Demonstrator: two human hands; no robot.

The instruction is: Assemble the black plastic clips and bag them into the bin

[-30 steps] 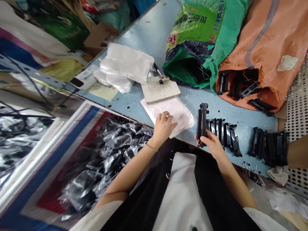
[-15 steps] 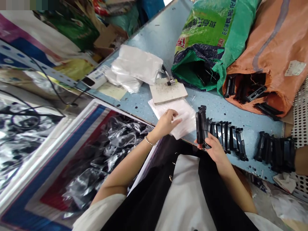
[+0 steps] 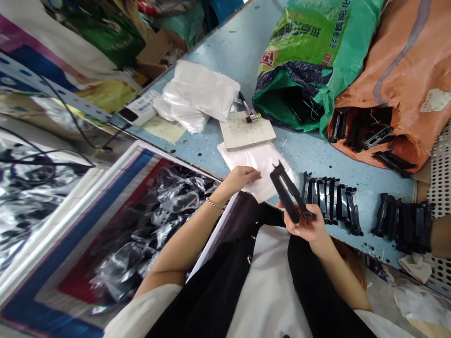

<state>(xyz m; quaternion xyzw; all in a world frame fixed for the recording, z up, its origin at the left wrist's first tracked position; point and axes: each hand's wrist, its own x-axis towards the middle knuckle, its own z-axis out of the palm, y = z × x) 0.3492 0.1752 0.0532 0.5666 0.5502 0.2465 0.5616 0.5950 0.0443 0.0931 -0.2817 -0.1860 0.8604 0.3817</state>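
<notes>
Part (image 3: 284, 192) has tipped left since the earlier frame, right hand (image 3: 306, 226) clamped on its lower end, by the counter (image 3: 310, 157) edge. Left hand (image 3: 240, 181) fingertips drawn together over bags (image 3: 243, 162); can't tell if pinching one. Counter blue, speckled; carries block (image 3: 243, 134), part row (image 3: 329, 199), green sack (image 3: 352, 65), orange sack (image 3: 401, 75). Bin (image 3: 66, 277) alongside, perforated panel (image 3: 439, 164) far right.

R hand (image 3: 307, 231): part hid by blk pc (image 3: 284, 197) | grn sack (image 3: 317, 51): top cut | brn shape (image 3: 441, 237): cut R, unclear
</notes>
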